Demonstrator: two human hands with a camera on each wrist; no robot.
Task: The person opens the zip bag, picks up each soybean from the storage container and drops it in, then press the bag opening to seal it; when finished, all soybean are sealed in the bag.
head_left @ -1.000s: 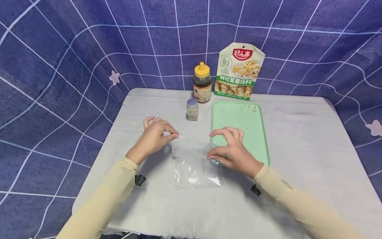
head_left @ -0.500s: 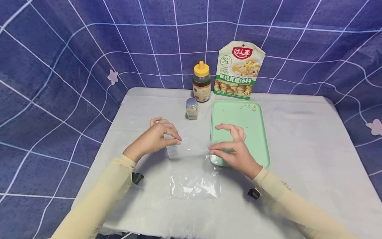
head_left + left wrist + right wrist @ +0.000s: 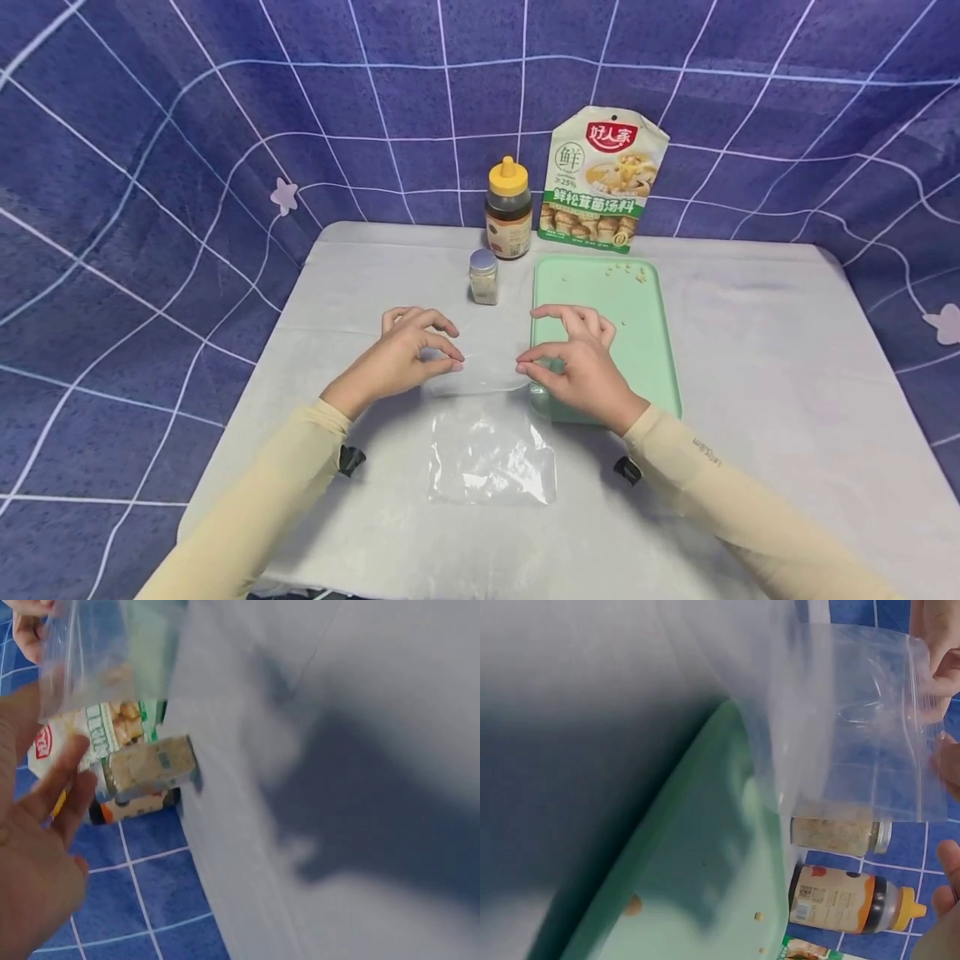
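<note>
A clear plastic zip bag [image 3: 491,458] hangs between the two hands over the middle of the table, its lower part nearer the body. My left hand [image 3: 408,354] pinches one top corner between thumb and index finger, the other fingers raised. At the opposite corner, my right hand [image 3: 581,362] pinches the bag the same way, above the left edge of the green tray [image 3: 645,367]. The right wrist view shows the bag [image 3: 855,735] spread out, with the ridged strip along its top. In the left wrist view, part of the bag [image 3: 112,652] lies before the soup packet.
Beyond the hands stands a small spice jar [image 3: 483,279] with a grey lid. Behind it are a dark sauce bottle [image 3: 509,221] with a yellow cap and an upright soup packet [image 3: 600,183]. Several small crumbs [image 3: 640,276] lie on the tray. A blue patterned curtain [image 3: 375,100] backs the table.
Both hands keep their pinch on the bag. The left hand has moved slightly right and toward the body, so the fingertips are closer together. The bag's lower end has shifted nearer the body.
</note>
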